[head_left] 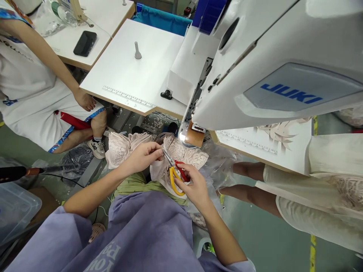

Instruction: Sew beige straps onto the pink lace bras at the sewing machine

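My right hand (195, 186) grips a pair of scissors (172, 166) by their handles, one yellow and one red. The blades point up and left, over my lap. At their tips my left hand (146, 155) is closed in a pinch; what lies between its fingers is too small to make out. Pale pink lace bra cups (121, 148) lie on my lap to the left, under that hand. More lace cups (184, 151) spread behind the scissors, below the sewing machine's rounded arm end (187, 136). Part of the lace is hidden by my hands.
A white JUKI sewing machine (272, 75) overhangs from the right. Ahead is a white worktable (121, 64) with a printed ruler and peg. One person's hand (85, 100) rests at left; another person's legs (255, 185) are at right. Clear plastic (224, 166) hangs beside my lap.
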`<action>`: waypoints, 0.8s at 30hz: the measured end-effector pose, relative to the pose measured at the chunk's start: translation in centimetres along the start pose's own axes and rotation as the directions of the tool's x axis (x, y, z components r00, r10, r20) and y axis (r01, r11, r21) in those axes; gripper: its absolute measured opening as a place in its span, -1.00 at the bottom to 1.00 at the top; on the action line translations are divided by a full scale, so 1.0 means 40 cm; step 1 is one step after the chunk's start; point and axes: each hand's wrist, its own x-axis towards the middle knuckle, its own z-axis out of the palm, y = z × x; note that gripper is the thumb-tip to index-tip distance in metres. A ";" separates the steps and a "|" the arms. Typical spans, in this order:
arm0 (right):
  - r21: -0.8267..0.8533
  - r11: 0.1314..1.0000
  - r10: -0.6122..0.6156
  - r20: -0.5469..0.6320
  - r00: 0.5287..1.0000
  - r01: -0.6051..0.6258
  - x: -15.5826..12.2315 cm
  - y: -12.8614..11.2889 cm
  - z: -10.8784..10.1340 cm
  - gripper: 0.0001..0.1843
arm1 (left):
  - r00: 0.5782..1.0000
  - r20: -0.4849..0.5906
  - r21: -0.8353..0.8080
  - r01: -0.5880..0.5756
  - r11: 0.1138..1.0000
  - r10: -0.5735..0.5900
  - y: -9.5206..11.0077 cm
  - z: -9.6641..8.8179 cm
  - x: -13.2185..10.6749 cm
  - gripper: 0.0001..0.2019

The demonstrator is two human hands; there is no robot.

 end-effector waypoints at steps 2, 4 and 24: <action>-0.011 0.999 0.035 0.002 0.999 -0.035 -0.006 -0.005 -0.004 -0.66 | 1.000 -0.008 -0.014 0.016 1.000 -0.016 0.002 0.005 -0.001 -0.65; -0.021 0.998 0.057 -0.012 0.998 -0.058 -0.015 -0.007 -0.012 -0.68 | 0.999 -0.038 -0.048 0.019 0.999 -0.021 0.005 0.010 -0.002 -0.65; -0.624 0.725 -0.019 -0.441 0.897 -0.292 0.226 0.227 -0.416 -0.58 | 0.986 0.149 0.469 -0.139 0.872 0.078 0.034 -0.088 0.047 -0.73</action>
